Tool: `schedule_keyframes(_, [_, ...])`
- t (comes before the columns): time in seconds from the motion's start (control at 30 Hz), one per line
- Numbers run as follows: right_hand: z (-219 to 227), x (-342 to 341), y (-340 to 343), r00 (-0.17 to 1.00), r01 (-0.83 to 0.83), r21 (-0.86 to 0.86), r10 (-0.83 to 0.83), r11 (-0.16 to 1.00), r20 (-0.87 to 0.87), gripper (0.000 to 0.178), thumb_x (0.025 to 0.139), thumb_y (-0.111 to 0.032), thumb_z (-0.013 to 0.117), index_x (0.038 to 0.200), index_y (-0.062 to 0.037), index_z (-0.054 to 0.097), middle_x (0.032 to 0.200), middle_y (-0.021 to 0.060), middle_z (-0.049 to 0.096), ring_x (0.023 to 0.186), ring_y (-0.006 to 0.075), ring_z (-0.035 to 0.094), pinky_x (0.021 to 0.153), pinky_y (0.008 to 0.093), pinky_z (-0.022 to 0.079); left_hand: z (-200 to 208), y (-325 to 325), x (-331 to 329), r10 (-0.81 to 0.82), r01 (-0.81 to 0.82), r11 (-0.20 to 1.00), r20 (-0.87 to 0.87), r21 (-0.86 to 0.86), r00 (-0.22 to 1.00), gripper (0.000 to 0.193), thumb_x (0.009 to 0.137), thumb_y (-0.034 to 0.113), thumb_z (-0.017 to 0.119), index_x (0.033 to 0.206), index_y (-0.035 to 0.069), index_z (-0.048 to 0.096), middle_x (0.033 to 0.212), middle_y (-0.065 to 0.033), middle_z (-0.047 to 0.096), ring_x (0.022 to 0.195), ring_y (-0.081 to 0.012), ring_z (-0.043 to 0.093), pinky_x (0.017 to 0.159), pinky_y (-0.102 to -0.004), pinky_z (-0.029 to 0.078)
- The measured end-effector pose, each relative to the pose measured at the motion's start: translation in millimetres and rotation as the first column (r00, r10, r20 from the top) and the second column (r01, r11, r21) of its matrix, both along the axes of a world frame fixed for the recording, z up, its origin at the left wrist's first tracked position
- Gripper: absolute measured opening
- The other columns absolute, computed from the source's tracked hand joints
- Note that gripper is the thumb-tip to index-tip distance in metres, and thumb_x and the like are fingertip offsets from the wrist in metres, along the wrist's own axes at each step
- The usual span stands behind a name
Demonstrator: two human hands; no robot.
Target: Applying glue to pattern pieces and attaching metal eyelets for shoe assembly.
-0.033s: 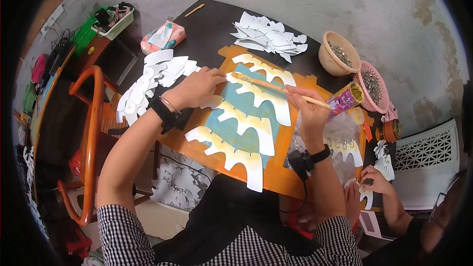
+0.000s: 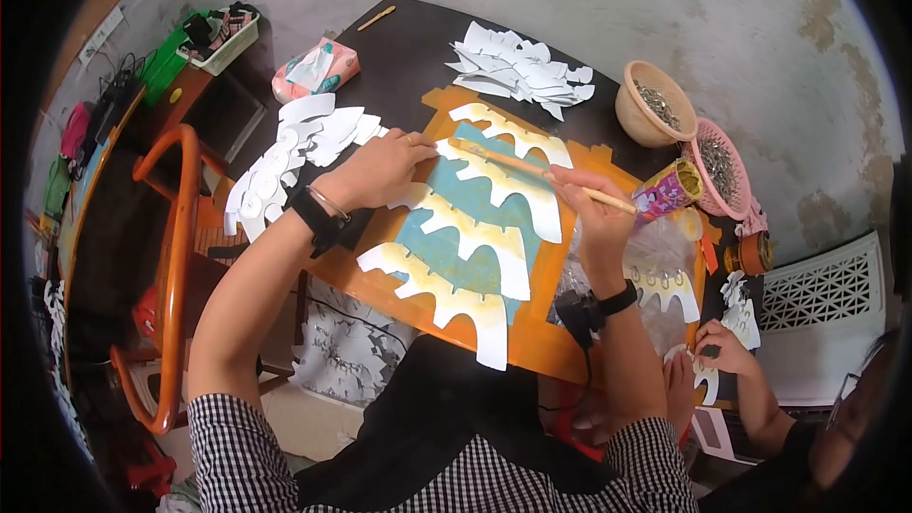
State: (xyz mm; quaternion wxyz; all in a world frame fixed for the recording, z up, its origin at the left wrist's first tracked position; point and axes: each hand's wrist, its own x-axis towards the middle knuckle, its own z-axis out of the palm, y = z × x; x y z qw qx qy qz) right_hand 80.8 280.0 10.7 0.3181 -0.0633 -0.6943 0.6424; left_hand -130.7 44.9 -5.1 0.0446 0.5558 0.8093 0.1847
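My right hand (image 2: 594, 204) is closed around a long wooden brush (image 2: 518, 163). Its stained tip lies over a white scalloped cut-out piece (image 2: 546, 218) with a yellowish coating along its toothed edge. With fingers stretched out, my left hand (image 2: 385, 171) rests on the left end of that same piece. Below it lie two similar coated pieces, a middle one (image 2: 518, 271) and a near one (image 2: 492, 337). Another coated piece (image 2: 484, 114) lies farthest away. All of them sit on an orange-edged board (image 2: 380, 228) with a blue-green middle.
White cut-outs lie in a left pile (image 2: 261, 190) and a far pile (image 2: 518, 66). A tissue pack (image 2: 337, 62), a peach basket (image 2: 632, 114) and a pink basket (image 2: 731, 199) of small metal parts, and an open can (image 2: 655, 198) stand around. A co-worker's hand (image 2: 727, 347) handles white pieces at right.
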Motion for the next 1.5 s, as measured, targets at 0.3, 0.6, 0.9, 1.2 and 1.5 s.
schedule_keyframes(0.3, [-8.6,10.8,2.2,0.986,-0.113,0.393,0.151,0.913,-0.066,0.017,0.087,0.012,0.060,0.095,0.0032,0.072,0.103,0.0159,0.074,0.106,0.0289,0.070,0.092,0.0346,0.054,-1.9,-4.2,-5.1,-0.007,0.007,1.000,0.026,-0.006,1.000,0.041,0.086,-0.003,0.053,0.125,0.003,0.064,0.134,-0.0095,0.060,0.118,-0.0327,0.056,0.102,-0.0414,0.047])
schedule_keyframes(0.6, [9.6,26.5,5.4,0.987,-0.017,0.417,0.081,0.909,-0.137,0.016,0.087,0.013,0.060,0.093,0.0036,0.071,0.100,0.0153,0.074,0.104,0.0292,0.070,0.092,0.0362,0.055,-2.5,-3.7,-5.4,0.006,-0.007,1.000,0.013,0.005,1.000,0.041,0.086,-0.005,0.053,0.124,0.004,0.066,0.132,-0.0094,0.062,0.118,-0.0328,0.057,0.101,-0.0414,0.048])
schedule_keyframes(0.9, [2.5,41.6,2.4,0.987,-0.139,0.403,0.161,0.905,-0.020,0.018,0.083,0.018,0.056,0.084,0.0040,0.068,0.095,0.0139,0.073,0.104,0.0308,0.070,0.093,0.0387,0.054,-12.5,-5.1,-16.0,-0.007,0.005,1.000,0.078,0.018,0.997,0.047,0.084,-0.003,0.050,0.126,0.009,0.068,0.134,-0.0036,0.060,0.121,-0.0278,0.053,0.102,-0.0406,0.043])
schedule_keyframes(1.2, [10.8,44.1,4.0,0.970,-0.182,0.617,0.241,0.766,-0.013,0.027,0.077,0.022,0.049,0.082,0.0028,0.067,0.091,0.0131,0.072,0.103,0.0341,0.071,0.091,0.0402,0.056,-21.1,-7.1,-19.0,-0.014,0.011,0.999,0.088,0.038,0.996,0.052,0.084,-0.005,0.048,0.129,0.012,0.067,0.138,-0.0026,0.059,0.124,-0.0278,0.050,0.104,-0.0400,0.040])
schedule_keyframes(1.5, [58.2,76.4,5.8,0.986,0.100,0.670,0.017,0.736,-0.165,0.017,0.084,0.017,0.060,0.091,0.0037,0.068,0.096,0.0160,0.072,0.103,0.0327,0.070,0.092,0.0393,0.053,-5.6,3.5,-16.4,-0.008,0.008,1.000,0.062,0.004,0.998,0.046,0.084,-0.007,0.048,0.124,0.005,0.068,0.132,-0.0086,0.061,0.113,-0.0315,0.055,0.103,-0.0392,0.045])
